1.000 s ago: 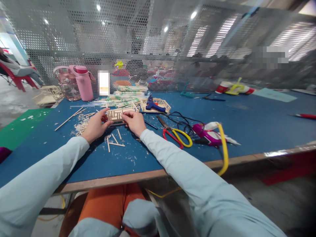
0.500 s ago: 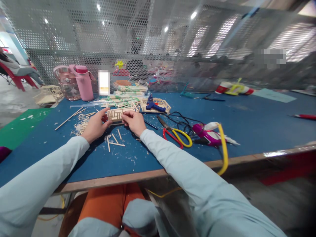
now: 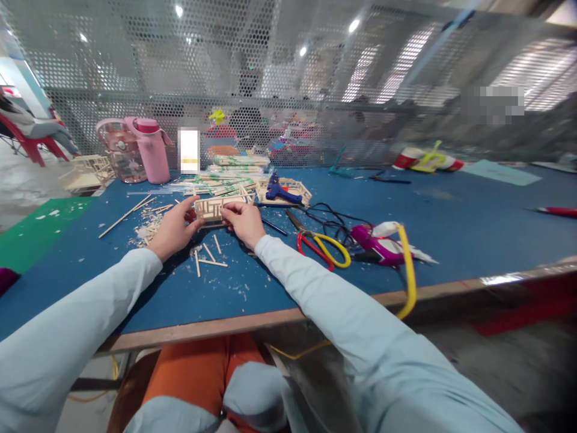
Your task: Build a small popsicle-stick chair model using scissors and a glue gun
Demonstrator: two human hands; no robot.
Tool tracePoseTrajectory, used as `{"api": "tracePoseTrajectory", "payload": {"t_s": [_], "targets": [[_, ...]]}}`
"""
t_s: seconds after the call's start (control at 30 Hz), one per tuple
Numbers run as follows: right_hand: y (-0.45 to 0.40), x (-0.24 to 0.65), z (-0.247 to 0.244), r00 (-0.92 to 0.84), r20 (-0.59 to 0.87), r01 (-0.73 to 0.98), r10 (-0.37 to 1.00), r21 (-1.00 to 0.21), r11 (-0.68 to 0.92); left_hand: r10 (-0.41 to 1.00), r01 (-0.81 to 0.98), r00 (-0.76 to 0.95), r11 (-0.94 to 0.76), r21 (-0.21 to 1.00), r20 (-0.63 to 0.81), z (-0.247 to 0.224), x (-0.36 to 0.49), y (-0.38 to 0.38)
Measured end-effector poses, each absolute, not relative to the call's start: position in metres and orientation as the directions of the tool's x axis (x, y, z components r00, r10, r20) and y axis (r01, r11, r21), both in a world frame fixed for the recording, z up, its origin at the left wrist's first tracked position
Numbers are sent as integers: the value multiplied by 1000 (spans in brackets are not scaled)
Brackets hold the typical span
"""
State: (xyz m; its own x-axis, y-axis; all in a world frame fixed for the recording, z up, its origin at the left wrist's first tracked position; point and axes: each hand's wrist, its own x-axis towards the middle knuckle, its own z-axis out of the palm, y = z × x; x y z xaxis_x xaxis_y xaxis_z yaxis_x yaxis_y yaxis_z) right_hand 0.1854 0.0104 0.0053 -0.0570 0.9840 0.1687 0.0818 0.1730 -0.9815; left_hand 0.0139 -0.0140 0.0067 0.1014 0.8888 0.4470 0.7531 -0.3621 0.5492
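My left hand (image 3: 175, 227) grips the left end of a small wooden stick frame (image 3: 210, 209), thumb in front and fingers behind. At the frame's right part, my right hand (image 3: 244, 222) is closed in a pinch; whether it also holds a loose stick is too small to tell. Several short sticks (image 3: 213, 263) lie on the blue table below the frame. Wood scraps (image 3: 148, 231) are piled left of my left hand. Behind my right hand, a blue glue gun (image 3: 283, 191) rests on a stick tray (image 3: 303, 190).
Scissors with red and yellow handles (image 3: 331, 249) and a purple-and-white tool (image 3: 381, 245) lie to the right, among black cables. Pink bottles (image 3: 153, 153) stand at the back left. Packaged sticks (image 3: 234, 174) lie before the perforated screen. A person sits far left.
The hands and the frame stay almost in place. My right hand has shifted very slightly left along the frame. The view has moved a little.
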Motion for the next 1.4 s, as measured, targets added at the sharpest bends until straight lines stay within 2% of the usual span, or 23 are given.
{"api": "tracePoseTrajectory", "payload": {"t_s": [0.27, 0.5, 0.57, 0.63, 0.73, 1.1, 1.27, 1.4], "targets": [[11, 186, 6, -39, 150, 113, 988, -982, 153, 898, 771, 109, -347, 533, 426, 7, 15, -16], [10, 186, 8, -55, 136, 72, 989, -988, 140, 749, 775, 112, -477, 414, 653, 28, 19, -17], [9, 186, 8, -62, 133, 57, 989, -989, 136, 765, 741, 203, -528, 415, 611, 44, 21, -13], [9, 185, 8, -66, 143, 42, 988, -988, 146, 822, 728, 301, -526, 439, 484, 56, 24, -7], [8, 185, 7, -72, 158, 27, 985, -987, 161, 856, 743, 354, -502, 443, 375, 63, 29, 1], [6, 184, 10, -99, 166, 42, 981, -984, 171, 869, 762, 213, -434, 481, 446, 51, 39, -2], [5, 185, 9, -104, 170, 50, 980, -983, 176, 857, 722, 273, -482, 496, 436, 48, 35, -1], [6, 185, 9, -103, 172, 43, 980, -983, 177, 844, 730, 350, -518, 445, 407, 50, 29, 0]]}}
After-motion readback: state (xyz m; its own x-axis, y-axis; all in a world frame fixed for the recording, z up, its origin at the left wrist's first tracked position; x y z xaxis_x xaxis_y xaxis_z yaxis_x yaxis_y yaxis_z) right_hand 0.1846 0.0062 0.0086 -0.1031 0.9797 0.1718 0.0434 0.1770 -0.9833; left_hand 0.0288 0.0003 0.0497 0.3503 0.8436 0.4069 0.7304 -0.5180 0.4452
